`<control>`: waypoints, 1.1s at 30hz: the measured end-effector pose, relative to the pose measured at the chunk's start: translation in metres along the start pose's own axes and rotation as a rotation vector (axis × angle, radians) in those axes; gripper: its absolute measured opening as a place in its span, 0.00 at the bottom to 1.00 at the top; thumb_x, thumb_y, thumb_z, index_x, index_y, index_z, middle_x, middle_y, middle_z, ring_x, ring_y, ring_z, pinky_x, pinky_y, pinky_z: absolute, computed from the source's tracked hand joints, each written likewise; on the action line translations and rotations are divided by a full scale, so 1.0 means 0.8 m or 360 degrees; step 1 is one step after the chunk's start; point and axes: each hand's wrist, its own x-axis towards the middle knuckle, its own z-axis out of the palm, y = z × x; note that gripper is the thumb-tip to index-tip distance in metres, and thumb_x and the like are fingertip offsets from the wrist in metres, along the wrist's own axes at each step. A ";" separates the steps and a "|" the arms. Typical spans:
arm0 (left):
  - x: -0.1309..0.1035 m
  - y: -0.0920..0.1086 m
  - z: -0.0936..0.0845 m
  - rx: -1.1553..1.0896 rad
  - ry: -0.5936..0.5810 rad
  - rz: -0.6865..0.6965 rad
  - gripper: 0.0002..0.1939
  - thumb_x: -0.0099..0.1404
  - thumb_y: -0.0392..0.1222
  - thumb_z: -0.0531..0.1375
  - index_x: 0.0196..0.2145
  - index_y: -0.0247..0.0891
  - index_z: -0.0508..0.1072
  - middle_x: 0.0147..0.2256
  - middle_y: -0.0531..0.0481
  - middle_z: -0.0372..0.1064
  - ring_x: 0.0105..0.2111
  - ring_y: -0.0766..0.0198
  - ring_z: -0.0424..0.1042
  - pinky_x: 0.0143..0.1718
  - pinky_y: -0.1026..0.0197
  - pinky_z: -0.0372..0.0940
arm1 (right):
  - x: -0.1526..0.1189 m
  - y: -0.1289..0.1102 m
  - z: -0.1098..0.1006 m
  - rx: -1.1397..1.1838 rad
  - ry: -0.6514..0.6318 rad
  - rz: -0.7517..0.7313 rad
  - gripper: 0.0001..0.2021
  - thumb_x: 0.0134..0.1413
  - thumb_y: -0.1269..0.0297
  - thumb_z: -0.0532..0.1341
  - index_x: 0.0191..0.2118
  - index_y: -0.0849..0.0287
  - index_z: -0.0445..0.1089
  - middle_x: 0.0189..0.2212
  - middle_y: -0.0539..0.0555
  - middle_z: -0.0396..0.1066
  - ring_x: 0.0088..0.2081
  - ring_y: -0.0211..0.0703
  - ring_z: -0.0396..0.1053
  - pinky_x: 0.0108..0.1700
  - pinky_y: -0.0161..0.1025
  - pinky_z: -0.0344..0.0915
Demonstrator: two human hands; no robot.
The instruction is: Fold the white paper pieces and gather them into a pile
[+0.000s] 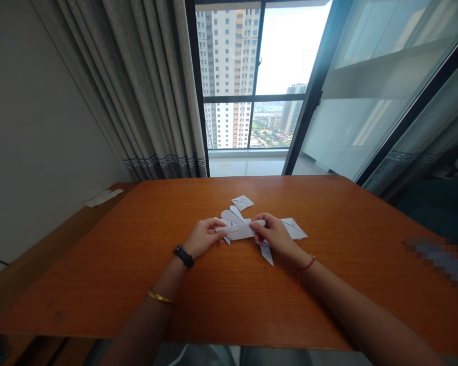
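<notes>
A folded piece of white paper (239, 232) is stretched between my two hands, just above the table. At its left end, my left hand (204, 237) pinches it between thumb and fingers. The right end is gripped by my right hand (274, 234). Behind it lie rounded folded paper pieces (231, 215), partly covered by the held one. A small folded paper square (242, 202) rests farther back. To the right of my right hand sits another folded paper piece (294, 229), and a pointed paper piece (266, 253) sticks out below that hand.
The brown wooden table (137, 295) spans the space before me. At its far left lie some papers (104, 197). A blurred patch (442, 259) covers something at the right edge. Grey curtains (152, 91) and a window stand beyond the table.
</notes>
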 end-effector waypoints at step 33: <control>0.002 -0.001 0.019 -0.0113 0.0464 0.0107 0.21 0.59 0.47 0.62 0.47 0.35 0.65 0.47 0.39 0.66 0.32 0.62 0.75 0.23 0.67 0.67 | 0.110 0.017 -0.213 -0.0216 0.1118 0.0260 0.11 0.44 0.65 0.66 0.25 0.59 0.61 0.13 0.47 0.57 0.15 0.33 0.54 0.15 0.32 0.48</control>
